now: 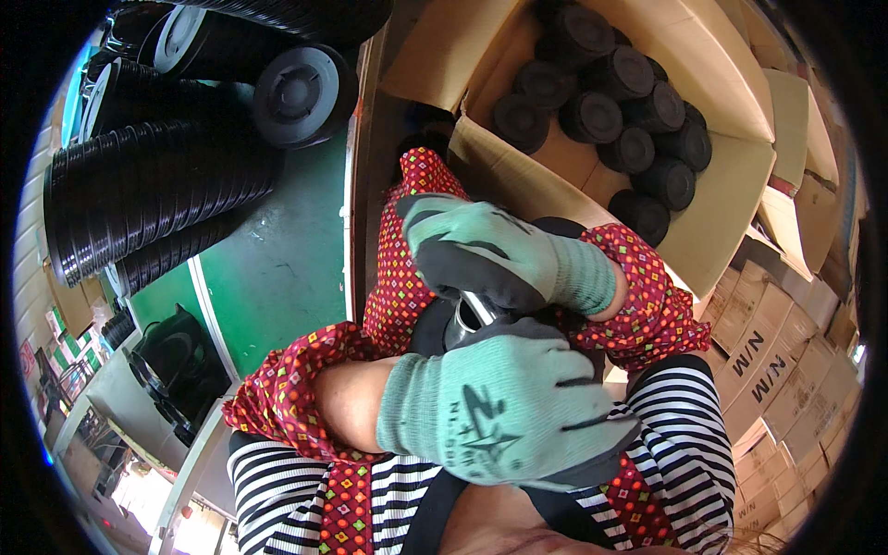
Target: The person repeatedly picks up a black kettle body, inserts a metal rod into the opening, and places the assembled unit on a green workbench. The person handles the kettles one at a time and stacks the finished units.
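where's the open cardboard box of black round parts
In the head view it sits upper right: the cardboard box of black round parts, just beyond the right hand, with stacked cartons to its right.

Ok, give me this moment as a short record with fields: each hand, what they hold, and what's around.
left hand: gloved left hand, closed over the near end of a metal cylinder
right hand: gloved right hand, gripping the cylinder from above
held item: shiny, mostly hidden between the gloves; kind unclear
gloves: green with dark palms
box: open cardboard box ahead, holding black round parts
left side: stacks of black ribbed rings on a green floor
right side: stacked cartons
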The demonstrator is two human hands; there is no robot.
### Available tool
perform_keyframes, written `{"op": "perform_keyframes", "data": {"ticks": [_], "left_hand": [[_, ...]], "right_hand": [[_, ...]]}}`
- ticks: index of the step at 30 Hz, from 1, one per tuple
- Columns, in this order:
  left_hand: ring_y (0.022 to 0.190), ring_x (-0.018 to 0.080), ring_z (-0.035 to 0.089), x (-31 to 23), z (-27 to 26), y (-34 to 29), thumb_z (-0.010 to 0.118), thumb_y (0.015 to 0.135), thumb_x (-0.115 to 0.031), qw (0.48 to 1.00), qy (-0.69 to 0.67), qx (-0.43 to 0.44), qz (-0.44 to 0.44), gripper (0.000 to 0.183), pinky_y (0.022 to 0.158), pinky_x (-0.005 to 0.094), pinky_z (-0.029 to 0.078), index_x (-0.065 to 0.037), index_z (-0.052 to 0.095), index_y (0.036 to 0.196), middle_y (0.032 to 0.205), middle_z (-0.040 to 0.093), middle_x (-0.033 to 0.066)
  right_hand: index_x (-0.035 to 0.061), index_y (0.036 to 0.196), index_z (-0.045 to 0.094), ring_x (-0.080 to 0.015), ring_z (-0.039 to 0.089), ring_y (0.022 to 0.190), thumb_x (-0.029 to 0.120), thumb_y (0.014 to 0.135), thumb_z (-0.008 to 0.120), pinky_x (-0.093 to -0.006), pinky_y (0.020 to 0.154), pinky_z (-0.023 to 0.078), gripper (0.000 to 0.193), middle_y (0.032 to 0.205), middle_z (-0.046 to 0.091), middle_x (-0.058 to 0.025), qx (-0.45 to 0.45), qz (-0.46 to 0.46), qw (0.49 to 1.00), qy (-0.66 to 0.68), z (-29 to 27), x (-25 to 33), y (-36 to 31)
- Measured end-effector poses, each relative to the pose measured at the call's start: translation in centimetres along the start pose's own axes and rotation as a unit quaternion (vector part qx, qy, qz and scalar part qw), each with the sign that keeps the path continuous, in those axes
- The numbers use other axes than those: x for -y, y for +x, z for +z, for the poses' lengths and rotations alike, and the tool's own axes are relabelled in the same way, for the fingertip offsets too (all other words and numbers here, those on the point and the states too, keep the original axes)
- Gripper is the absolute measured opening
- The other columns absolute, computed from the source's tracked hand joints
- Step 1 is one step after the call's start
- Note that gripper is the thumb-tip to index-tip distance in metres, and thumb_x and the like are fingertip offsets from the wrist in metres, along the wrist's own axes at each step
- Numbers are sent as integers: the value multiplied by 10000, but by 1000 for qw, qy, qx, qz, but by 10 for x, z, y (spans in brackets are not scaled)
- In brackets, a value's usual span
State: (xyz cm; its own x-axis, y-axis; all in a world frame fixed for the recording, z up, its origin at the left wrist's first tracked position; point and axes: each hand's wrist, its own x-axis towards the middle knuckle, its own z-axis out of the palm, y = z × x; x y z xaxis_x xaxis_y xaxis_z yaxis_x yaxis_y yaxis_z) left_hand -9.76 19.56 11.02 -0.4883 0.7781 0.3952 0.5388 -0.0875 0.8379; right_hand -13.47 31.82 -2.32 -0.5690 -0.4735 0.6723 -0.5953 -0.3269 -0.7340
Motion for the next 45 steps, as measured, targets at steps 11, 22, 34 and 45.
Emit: {"op": "perform_keyframes", "data": {"ticks": [11, 22, 34, 45], "left_hand": [[606, 284, 667, 21, -36, -86, 757, 957, -369, 891, -421, -155, 66, 440, 597, 430, 560, 58, 777, 852, 657, 664, 126], [952, 345, 732, 6, -45, -81, 749, 874, -108, 951, 60, -239, -185, 350, 845, 416, 584, 45, 710, 1187, 1026, 738, 194], [666, 54, 495, 19, -5, -288, 673, 1053, -236, 766, -98, -491, -402, 410, 590, 228, 412, 12, 627, 1376, 830, 572, -45], [1316, 396, 542, -5, 20, -329, 868, 820, -318, 765, 297, -431, -376, 843, 1121, 480, 440, -75, 478, 1527, 1424, 538, 236]], "right_hand": [[87, 834, 636, -308, 639, 710, 598, 802, 787, -442, 637, 493, 533, 745, 607, -105, 285, 331, 871, -224, -69, 98, 40], [68, 849, 646, -349, 657, 771, 568, 752, 828, -459, 725, 514, 541, 789, 631, -132, 226, 281, 876, -320, -67, 79, 56], [54, 1478, 569, -402, 464, 1434, 401, 732, 920, -495, 1196, 363, 894, 1516, 515, -210, 193, 370, 881, -223, -24, 124, 24], [-65, 1405, 610, -230, 617, 1284, 107, 884, 818, -368, 1133, 460, 587, 1393, 660, -151, -29, 398, 915, -61, -7, 128, 18]]}}
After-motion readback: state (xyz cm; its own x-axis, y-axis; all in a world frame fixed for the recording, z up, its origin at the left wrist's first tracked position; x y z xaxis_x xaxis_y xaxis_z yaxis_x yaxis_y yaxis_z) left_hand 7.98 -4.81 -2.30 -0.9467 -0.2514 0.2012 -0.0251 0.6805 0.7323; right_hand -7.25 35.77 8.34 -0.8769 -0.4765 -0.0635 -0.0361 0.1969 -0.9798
